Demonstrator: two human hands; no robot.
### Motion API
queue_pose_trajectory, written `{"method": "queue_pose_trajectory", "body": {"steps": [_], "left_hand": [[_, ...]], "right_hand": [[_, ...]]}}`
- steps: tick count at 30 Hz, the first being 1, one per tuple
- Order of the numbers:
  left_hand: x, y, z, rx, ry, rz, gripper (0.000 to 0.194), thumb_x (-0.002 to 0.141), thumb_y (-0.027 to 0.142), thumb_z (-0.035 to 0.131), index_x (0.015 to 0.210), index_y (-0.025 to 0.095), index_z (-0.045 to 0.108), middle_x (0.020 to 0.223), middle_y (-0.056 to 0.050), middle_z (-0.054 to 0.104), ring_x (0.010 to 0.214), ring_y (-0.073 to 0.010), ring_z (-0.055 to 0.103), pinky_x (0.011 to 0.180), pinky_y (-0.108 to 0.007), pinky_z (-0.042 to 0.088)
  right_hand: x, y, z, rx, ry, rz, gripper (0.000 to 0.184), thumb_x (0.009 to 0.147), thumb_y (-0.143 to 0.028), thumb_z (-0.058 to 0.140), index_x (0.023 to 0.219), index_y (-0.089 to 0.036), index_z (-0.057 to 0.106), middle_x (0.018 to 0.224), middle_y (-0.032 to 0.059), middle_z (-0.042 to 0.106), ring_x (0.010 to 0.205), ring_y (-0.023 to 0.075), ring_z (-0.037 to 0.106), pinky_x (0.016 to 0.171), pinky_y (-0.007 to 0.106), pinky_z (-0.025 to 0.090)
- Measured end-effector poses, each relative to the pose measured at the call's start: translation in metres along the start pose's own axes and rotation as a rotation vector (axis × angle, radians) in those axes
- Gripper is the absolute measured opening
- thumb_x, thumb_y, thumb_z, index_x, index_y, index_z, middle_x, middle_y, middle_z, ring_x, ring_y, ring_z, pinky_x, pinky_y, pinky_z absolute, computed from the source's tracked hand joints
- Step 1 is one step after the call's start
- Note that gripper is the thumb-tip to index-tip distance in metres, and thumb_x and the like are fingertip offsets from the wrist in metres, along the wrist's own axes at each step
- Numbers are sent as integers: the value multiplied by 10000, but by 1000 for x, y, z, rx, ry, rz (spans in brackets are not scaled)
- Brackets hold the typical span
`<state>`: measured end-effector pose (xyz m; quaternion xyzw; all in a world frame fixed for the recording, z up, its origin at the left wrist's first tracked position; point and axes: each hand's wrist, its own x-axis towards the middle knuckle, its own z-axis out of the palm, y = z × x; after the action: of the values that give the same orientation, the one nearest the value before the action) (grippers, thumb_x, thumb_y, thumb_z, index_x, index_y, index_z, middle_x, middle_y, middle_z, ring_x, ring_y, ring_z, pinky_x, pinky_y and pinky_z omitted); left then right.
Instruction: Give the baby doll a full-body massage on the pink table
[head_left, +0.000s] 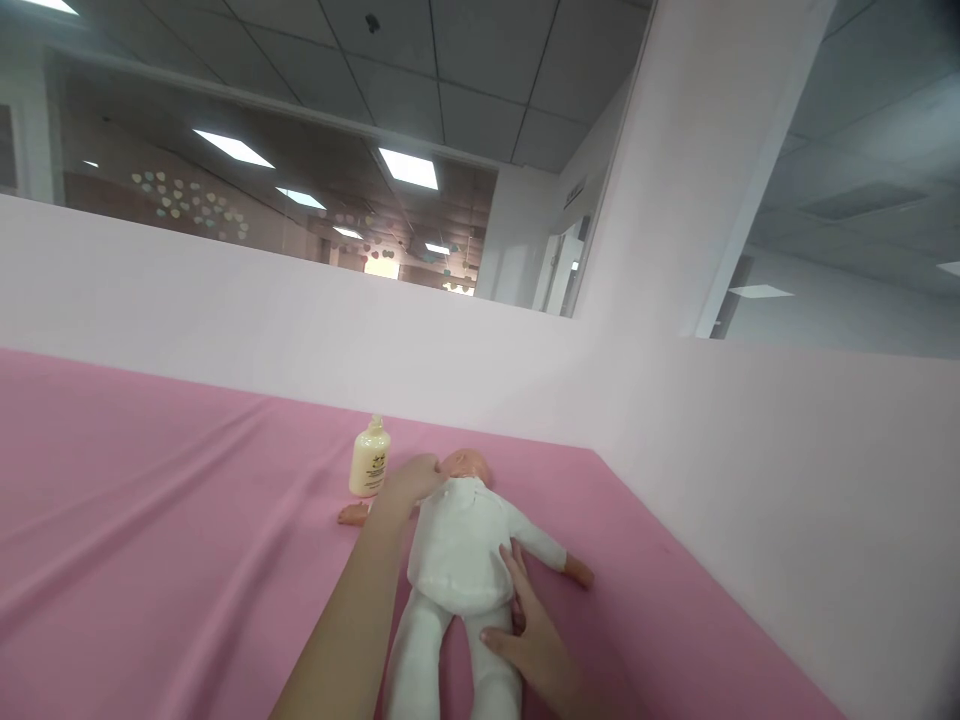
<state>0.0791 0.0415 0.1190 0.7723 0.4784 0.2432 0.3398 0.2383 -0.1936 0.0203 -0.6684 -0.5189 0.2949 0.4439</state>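
A baby doll (461, 545) in a white outfit lies on its back on the pink sheet (150, 520), its head away from me and its arms spread. At the doll's shoulder and neck is my left hand (415, 478); its fingertips are hidden beside the head, so their grip does not show. My right hand (531, 635) rests against the doll's side and upper leg, thumb and fingers apart. Just left of my left hand stands a pale yellow pump bottle (370, 460), upright, with small dark print on its front.
A white wall (262, 330) borders the pink surface at the back, and another white wall (810, 480) runs along the right. Windows above both show ceiling panels and lights. Long folds cross the sheet on the left.
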Motion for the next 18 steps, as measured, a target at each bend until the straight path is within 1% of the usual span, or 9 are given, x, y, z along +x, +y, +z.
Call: {"method": "queue_pose_trajectory", "body": {"steps": [2, 3, 6, 7, 9, 11, 13, 15, 18], "left_hand": [[5, -1, 18, -56, 72, 79, 140, 698, 361, 638, 721, 223, 629, 855, -108, 706, 822, -320, 643, 772, -440, 448], [8, -4, 29, -71, 85, 88, 149, 700, 366, 650, 708, 220, 621, 869, -117, 704, 873, -329, 641, 808, -439, 447], [19, -21, 58, -115, 107, 32, 194, 692, 373, 689, 649, 209, 594, 908, -152, 691, 1023, -394, 608, 917, -501, 407], [22, -27, 64, -152, 105, 7, 217, 691, 386, 700, 631, 211, 587, 895, -153, 688, 1042, -406, 602, 933, -516, 397], [28, -39, 69, -259, 86, -31, 254, 680, 392, 728, 587, 215, 571, 836, -144, 681, 1033, -408, 609, 938, -521, 400], [33, -48, 65, -378, 74, -53, 258, 678, 381, 737, 578, 215, 567, 793, -130, 676, 994, -394, 624, 912, -507, 429], [38, -54, 54, -508, 90, -68, 216, 705, 384, 711, 654, 206, 600, 849, -125, 690, 979, -369, 632, 881, -479, 462], [42, -57, 40, -667, 127, -77, 213, 763, 400, 648, 816, 195, 634, 1018, -127, 694, 1006, -325, 641, 872, -430, 489], [46, -63, 17, -944, 171, -70, 292, 881, 431, 482, 1033, 213, 603, 1247, -117, 627, 1065, -244, 651, 876, -362, 518]], "right_hand": [[0, -4, -1, 17, -41, 42, 975, 649, -125, 590, 1516, -416, 253, 1621, -125, -15, 1501, 218, 147, 1101, 342, 411], [0, -7, -2, 18, -61, 56, 979, 634, -110, 570, 1513, -415, 266, 1620, -135, -18, 1504, 214, 135, 1095, 329, 417], [1, -12, -7, -33, -93, 42, 985, 600, -75, 508, 1510, -388, 297, 1625, -134, -12, 1506, 207, 137, 1075, 292, 427], [1, -13, -9, -50, -101, 30, 984, 596, -67, 489, 1508, -385, 301, 1627, -133, -5, 1506, 199, 134, 1077, 284, 422], [2, -12, -11, -71, -106, 10, 979, 597, -54, 456, 1504, -389, 306, 1627, -140, 1, 1509, 178, 115, 1086, 278, 408], [2, -11, -12, -79, -113, 4, 975, 598, -43, 438, 1498, -395, 313, 1627, -146, 1, 1510, 157, 95, 1104, 277, 388], [2, -11, -13, -88, -115, 12, 973, 600, -35, 429, 1496, -397, 316, 1627, -147, 9, 1509, 146, 89, 1126, 280, 362], [2, -12, -13, -86, -115, 21, 966, 606, -31, 425, 1493, -399, 322, 1626, -145, 26, 1508, 139, 90, 1146, 288, 337], [1, -15, -14, -57, -104, 24, 931, 614, -37, 425, 1468, -404, 374, 1624, -143, 55, 1509, 145, 89, 1168, 316, 308]]}}
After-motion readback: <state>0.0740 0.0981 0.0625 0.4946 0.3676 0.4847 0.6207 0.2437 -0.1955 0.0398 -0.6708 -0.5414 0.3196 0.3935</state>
